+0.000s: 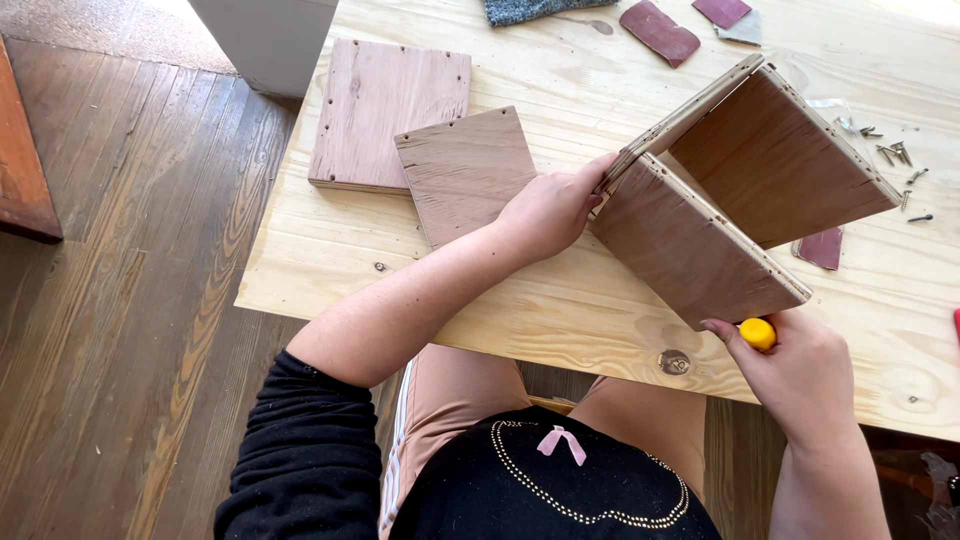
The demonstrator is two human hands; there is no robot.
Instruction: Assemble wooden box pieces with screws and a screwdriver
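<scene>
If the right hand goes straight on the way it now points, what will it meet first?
The right hand holds a yellow tool handle aimed up at the wooden box. It would probably meet the box's near board edge first, though the exact gap is unclear.

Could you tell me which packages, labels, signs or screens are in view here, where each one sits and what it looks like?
Small clear plastic bag: on the pale wooden table, far right, beside the loose metal screws; flat, see-through, seemingly unmarked.
No labels, signs or screens show; the joined brown plywood panels, the loose plywood boards and the reddish sandpaper pieces show no label.
</scene>
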